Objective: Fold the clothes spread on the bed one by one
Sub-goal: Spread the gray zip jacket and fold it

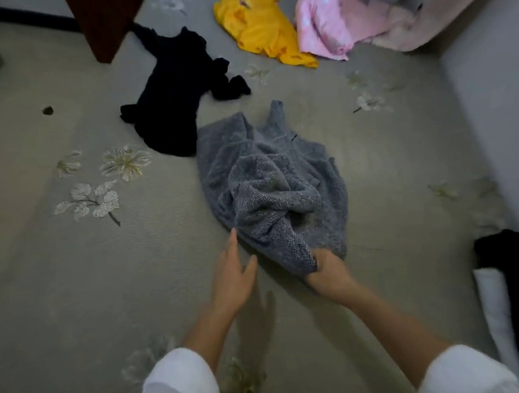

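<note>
- Right hand grips the near hem of the grey knit garment, which lies bunched just beyond it on the bed.
- Left hand is flat, fingers straight, fingertips touching the garment's near-left edge.
- Black garment lies further out, beyond the left hand.

A grey knitted garment lies crumpled in the middle of the bed, its near edge bunched up and lifted. Just beside its far left edge sprawls a black garment, unfolded. Farther off lie a rumpled yellow garment and, right against it, a shiny pink garment, also in a heap.
</note>
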A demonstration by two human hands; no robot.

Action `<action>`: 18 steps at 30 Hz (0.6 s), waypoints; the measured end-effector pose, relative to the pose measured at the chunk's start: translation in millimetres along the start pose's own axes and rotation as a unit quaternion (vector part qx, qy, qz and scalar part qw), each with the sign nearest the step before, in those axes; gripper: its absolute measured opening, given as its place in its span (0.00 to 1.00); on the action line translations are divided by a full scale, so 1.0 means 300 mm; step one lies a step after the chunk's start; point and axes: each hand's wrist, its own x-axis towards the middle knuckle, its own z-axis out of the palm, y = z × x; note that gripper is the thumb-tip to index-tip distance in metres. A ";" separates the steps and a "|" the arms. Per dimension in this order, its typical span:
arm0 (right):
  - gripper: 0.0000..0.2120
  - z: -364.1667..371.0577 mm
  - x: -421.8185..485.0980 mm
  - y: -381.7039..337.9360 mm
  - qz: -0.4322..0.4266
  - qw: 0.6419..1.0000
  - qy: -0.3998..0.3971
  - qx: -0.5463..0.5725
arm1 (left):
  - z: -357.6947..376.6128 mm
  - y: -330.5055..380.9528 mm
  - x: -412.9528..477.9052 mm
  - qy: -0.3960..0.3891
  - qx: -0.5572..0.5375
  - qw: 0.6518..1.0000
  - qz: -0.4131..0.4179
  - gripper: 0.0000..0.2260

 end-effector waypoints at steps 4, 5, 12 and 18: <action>0.05 -0.078 -0.258 0.026 -0.093 0.973 -0.013 -0.213 | -0.009 0.144 -0.104 0.016 0.125 0.989 0.075 0.42; 0.05 -0.091 -0.313 0.040 -0.112 0.961 -0.019 -0.252 | -0.009 0.165 -0.124 0.004 0.194 0.977 0.094 0.42; 0.07 -0.210 -0.549 0.190 -0.085 0.965 0.008 -0.248 | -0.059 0.236 -0.271 -0.182 0.123 0.976 0.012 0.09; 0.10 -0.168 -0.602 0.380 0.030 0.986 0.045 -0.160 | -0.150 0.183 -0.474 -0.194 -0.098 0.973 -0.078 0.15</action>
